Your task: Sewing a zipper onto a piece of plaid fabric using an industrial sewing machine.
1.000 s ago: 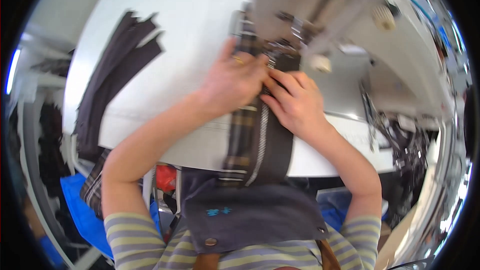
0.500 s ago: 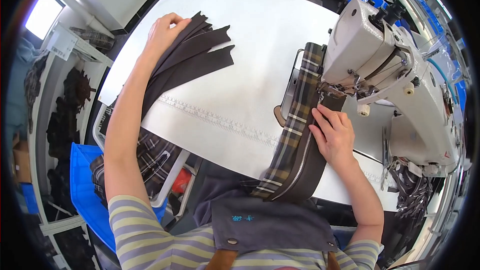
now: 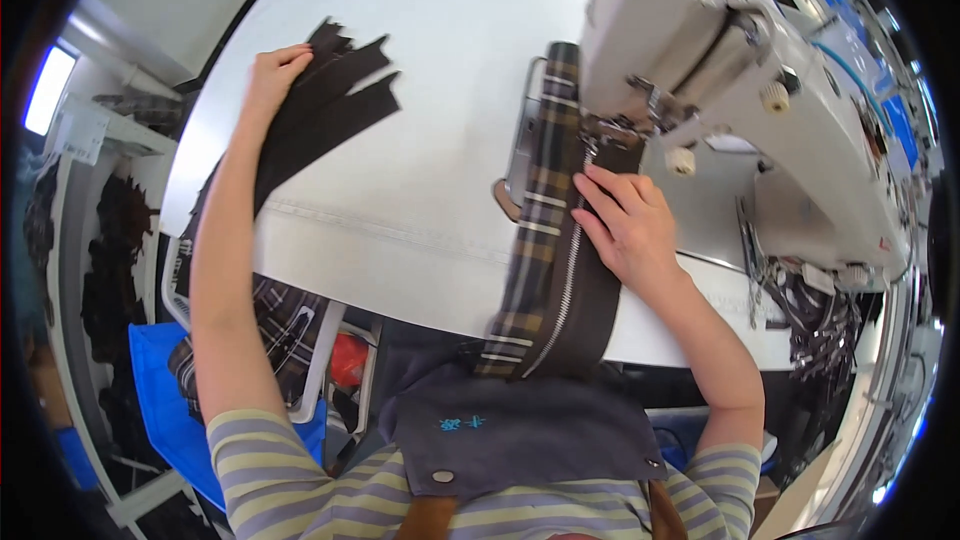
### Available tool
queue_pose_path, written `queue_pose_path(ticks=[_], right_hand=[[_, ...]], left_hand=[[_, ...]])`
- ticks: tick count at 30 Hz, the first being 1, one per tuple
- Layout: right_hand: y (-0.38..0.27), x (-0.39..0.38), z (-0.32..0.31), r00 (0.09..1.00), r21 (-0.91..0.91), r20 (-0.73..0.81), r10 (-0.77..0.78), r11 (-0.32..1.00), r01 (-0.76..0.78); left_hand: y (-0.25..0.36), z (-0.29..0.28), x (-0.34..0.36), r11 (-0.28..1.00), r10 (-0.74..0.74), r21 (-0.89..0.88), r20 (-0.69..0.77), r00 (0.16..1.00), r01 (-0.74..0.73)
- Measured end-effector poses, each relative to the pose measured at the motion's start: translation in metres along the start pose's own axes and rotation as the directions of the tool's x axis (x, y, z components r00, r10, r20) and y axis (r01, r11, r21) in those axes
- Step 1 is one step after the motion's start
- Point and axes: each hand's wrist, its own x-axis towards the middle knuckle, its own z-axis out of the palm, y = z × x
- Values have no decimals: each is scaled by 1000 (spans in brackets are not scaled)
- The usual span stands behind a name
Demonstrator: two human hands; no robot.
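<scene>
Several dk strips (image 3: 335,120) pinched in yr L hand (image 3: 270,80)
R hand (image 3: 632,230) on zip (image 3: 568,290), can't tell grip; strips prob. soft, light: hold edges.

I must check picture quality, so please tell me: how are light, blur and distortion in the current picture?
Head view: the bright panel at left is blown white; ruler marks on the white table look smeared; the zipper looks sharper; the table's far edge bows; the corners go black.
</scene>
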Motion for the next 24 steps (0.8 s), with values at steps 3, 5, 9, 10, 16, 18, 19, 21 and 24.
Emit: queue_pose_path(ticks=[3,5,9,10,16,18,19,21,24], right_hand=[[1,-2,2,1000,-21,-8,-5,1000,5],[1,-3,3,1000,-21,-18,-1,1000,0],[1,-3,5,999,-33,-40,-1,999,0],[1,-2,6,999,-29,-45,-6,1000,5],[2,-3,8,998,-32,-53,-23,999,21],[2,-3,9,998,-34,-51,-30,999,28],[3,-3,9,998,-38,-48,-32,999,30],[2,-3,9,998,-40,-51,-34,999,32],[2,-4,9,998,-56,-58,-37,998,34]], left_hand=[[-4,10,-3,982,159,117,-89,983,-149],[-5,12,1,942,226,272,-78,971,-198],[2,1,18,929,129,356,-69,989,-97],[7,-1,18,969,15,247,-99,995,10],[88,24,-105,878,441,215,-11,897,-429],[127,32,-177,855,496,101,126,859,-508],[146,31,-208,895,407,104,202,891,-433],[180,25,-253,896,346,165,324,880,-413],[207,3,-267,782,314,277,600,736,-559]])
